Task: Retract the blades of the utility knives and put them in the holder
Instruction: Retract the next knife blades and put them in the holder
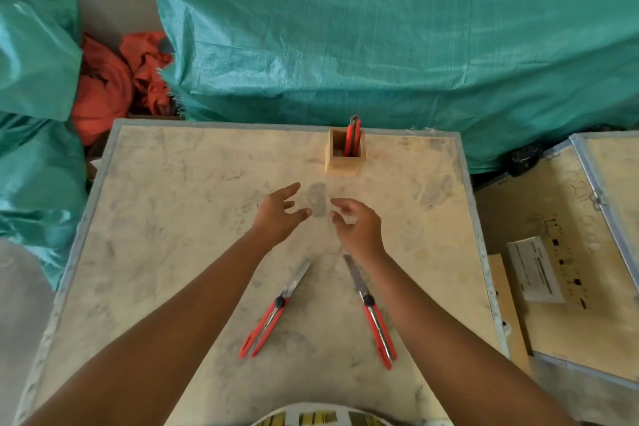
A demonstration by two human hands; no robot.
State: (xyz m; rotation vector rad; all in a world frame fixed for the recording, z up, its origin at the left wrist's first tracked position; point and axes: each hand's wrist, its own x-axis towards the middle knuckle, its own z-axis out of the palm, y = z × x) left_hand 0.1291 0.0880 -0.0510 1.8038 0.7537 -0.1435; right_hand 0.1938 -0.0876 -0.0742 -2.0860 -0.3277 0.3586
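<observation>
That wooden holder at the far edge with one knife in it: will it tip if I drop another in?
Probably stable: the wooden holder is square and sits flat on the table. It looks light, though, and the knife in it leans against one wall, so a hard drop might nudge it.

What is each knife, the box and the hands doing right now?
Left red utility knife: flat on table, blade out.
Right red utility knife: flat on table, blade out.
Red utility knife in holder: standing upright.
Square wooden holder: upright, holding one knife.
Left hand: open, empty.
Right hand: open, empty.
</observation>
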